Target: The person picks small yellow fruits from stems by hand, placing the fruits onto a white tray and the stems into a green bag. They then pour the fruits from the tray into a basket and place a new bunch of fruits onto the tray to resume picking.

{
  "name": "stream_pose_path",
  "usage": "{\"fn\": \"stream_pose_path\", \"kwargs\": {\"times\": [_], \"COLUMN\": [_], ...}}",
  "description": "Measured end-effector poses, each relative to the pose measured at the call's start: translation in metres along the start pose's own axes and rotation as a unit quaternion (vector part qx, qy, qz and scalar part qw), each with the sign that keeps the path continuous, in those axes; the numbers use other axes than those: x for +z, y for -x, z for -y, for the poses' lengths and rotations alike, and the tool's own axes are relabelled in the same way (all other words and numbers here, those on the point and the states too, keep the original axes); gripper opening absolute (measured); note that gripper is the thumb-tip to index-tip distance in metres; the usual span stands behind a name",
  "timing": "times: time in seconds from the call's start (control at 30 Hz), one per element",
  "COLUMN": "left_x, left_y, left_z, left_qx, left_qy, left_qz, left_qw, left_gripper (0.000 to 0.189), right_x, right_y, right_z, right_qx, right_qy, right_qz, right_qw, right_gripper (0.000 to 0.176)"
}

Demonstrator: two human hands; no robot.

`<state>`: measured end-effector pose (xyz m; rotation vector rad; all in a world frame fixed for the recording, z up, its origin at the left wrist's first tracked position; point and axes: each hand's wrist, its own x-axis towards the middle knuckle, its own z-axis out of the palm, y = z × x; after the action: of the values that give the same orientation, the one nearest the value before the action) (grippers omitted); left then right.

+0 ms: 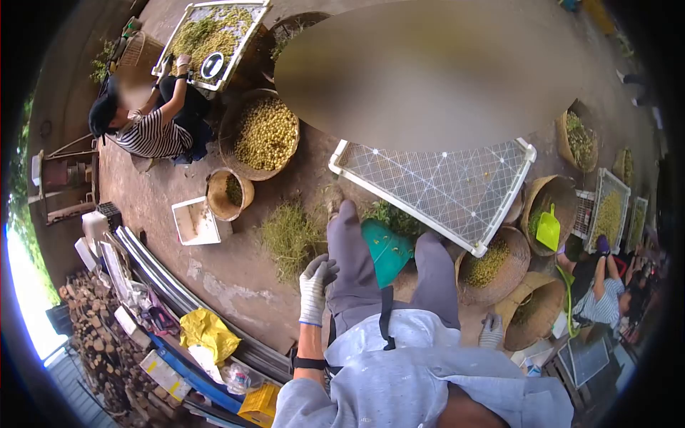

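My left hand (318, 287), in a white knit glove with grey fingers, is raised beside my left knee. Its fingers are loosely bent and apart, with nothing visible in them. Beyond it, cut green stems (289, 239) are heaped on the ground. My right hand (491, 332), gloved alike, hangs low by my right side near a tipped wicker basket (531, 307); its fingers point outward and hold nothing visible. In front of my knees is a white-framed mesh screen (435, 182) with a few small bits on it. Green cloth (385, 253) shows between my legs.
At upper left a seated person (153, 128) works at a tray of yellow-green fruit (210, 39). A basket of yellow fruit (265, 135), a smaller basket (230, 194) and a white box (196, 221) stand nearby. On the right are several baskets, a lime scoop (548, 228) and another person (603, 296).
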<state>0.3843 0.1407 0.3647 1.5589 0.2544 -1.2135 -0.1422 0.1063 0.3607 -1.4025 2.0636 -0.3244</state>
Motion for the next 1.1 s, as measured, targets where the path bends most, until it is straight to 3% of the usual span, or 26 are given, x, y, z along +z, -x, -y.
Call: {"fn": "stream_pose_path", "kwargs": {"times": [0.13, 0.3, 0.43, 0.57, 0.73, 0.83, 0.93, 1.03, 1.1], "left_x": [-0.037, -0.062, -0.119, -0.185, -0.236, -0.24, -0.224, -0.19, -0.16], "left_y": [-0.047, -0.073, -0.101, -0.116, -0.117, -0.126, -0.14, -0.152, -0.152], "left_z": [-0.009, -0.105, -0.139, -0.151, -0.168, -0.176, -0.185, -0.207, -0.231], "left_qx": [-0.008, 0.079, 0.162, 0.177, 0.178, 0.154, 0.182, 0.234, 0.174], "left_qy": [-0.028, -0.056, -0.104, -0.139, -0.187, -0.211, -0.253, -0.28, -0.235], "left_qz": [0.006, 0.078, 0.028, -0.007, -0.054, -0.059, -0.043, 0.018, 0.07], "left_qw": [1.0, 0.992, 0.981, 0.974, 0.965, 0.964, 0.949, 0.931, 0.954], "left_gripper": [0.033, 0.032, 0.029, 0.029, 0.027, 0.026, 0.026, 0.026, 0.028], "right_x": [0.012, 0.033, 0.063, 0.094, 0.12, 0.128, 0.137, 0.154, 0.17], "right_y": [0.0, 0.007, 0.023, 0.017, 0.018, 0.022, 0.023, 0.018, 0.013], "right_z": [0.056, 0.131, 0.252, 0.331, 0.401, 0.433, 0.456, 0.47, 0.478], "right_qx": [-0.087, -0.206, -0.143, -0.334, -0.374, -0.313, -0.318, -0.38, -0.359], "right_qy": [0.009, 0.186, 0.192, 0.217, 0.184, 0.183, 0.212, 0.184, 0.18], "right_qz": [-0.028, 0.056, 0.161, 0.138, 0.139, 0.168, 0.177, 0.17, 0.177], "right_qw": [0.996, 0.959, 0.957, 0.907, 0.898, 0.917, 0.907, 0.891, 0.898], "right_gripper": [0.013, 0.011, 0.007, 0.009, 0.008, 0.009, 0.01, 0.01, 0.011]}}
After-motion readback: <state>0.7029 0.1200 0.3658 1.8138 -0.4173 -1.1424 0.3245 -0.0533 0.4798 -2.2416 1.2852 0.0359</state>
